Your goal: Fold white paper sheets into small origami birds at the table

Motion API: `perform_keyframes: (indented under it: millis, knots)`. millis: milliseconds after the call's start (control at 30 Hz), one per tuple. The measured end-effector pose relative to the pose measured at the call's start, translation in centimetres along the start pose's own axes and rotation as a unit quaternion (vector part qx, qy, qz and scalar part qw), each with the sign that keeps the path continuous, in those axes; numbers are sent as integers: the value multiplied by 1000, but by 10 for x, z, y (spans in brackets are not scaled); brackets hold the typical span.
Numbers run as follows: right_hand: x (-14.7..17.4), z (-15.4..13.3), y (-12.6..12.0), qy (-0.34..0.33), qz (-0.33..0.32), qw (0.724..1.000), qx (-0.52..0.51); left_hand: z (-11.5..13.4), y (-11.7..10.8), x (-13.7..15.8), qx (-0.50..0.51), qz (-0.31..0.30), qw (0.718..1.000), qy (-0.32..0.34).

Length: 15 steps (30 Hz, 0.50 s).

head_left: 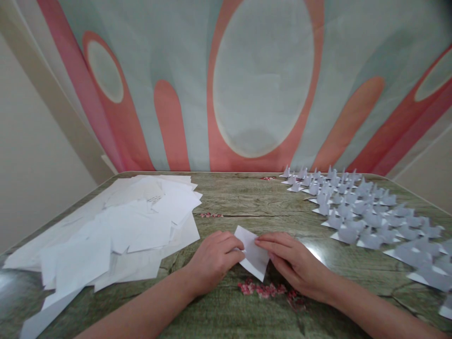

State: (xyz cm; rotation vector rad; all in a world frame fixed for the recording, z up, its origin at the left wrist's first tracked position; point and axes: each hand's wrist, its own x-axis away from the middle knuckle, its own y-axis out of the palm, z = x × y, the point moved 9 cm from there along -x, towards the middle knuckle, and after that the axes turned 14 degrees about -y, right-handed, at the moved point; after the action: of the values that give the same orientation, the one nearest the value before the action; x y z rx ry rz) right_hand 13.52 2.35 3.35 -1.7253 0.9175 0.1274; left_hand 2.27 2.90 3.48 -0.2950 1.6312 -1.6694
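Note:
A small folded piece of white paper (253,254) is held between my two hands, just above the middle of the table near its front. My left hand (216,258) pinches its left edge with thumb and fingers. On the opposite side, my right hand (295,262) grips the right edge, thumb below and fingers on top. The paper is tilted, with one corner pointing away from me and another toward me. Its underside is hidden.
Loose white paper sheets (141,226) lie in a spread-out pile on the left. Several folded white paper birds (348,230) stand in rows on the right. The wood-patterned table (233,193) has printed pink flowers and meets a patterned backdrop (263,75) at its far edge.

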Motion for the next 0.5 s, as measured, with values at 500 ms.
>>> perform_keyframes:
  millis: [500]
  knots:
    - [17,13,3,64,32,997,-22,27,0,6,-73,-44,995,-55]
